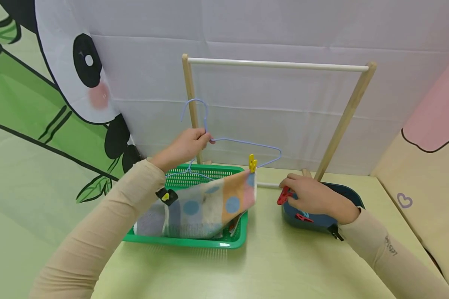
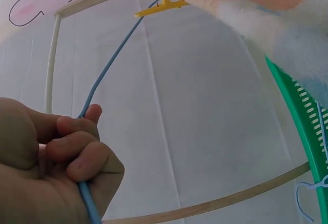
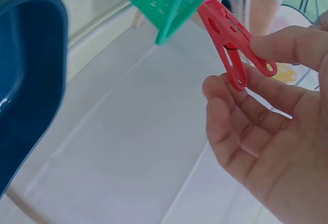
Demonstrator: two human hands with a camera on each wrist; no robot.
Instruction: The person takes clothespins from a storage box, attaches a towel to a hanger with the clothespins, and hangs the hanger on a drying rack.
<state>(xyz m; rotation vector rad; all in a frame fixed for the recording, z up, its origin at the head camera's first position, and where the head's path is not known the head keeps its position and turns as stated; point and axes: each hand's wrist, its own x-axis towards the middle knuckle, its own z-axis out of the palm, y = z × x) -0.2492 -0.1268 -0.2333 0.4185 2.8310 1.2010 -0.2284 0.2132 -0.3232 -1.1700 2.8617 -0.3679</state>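
My left hand [image 1: 190, 144] grips a light blue clothes hanger [image 1: 247, 143] just below its hook, holding it above the green basket. A yellow clothespin [image 1: 252, 163] clips one corner of a striped, dotted towel [image 1: 209, 206] to the hanger's right end. The rest of the towel droops into the basket. In the left wrist view, the fingers curl round the hanger wire [image 2: 110, 62]. My right hand [image 1: 314, 197] pinches a red clothespin [image 3: 230, 42] between thumb and fingers, over the near left side of the dark blue bin.
The green basket [image 1: 187, 239] holds another hanger [image 1: 188, 171] and more cloth. The dark blue bin [image 1: 295, 220] to the right contains another red clothespin [image 1: 304, 217]. Behind both stands a wooden rack with a white top bar [image 1: 277, 64]. A pale yellow table [image 1: 269, 265] lies underneath.
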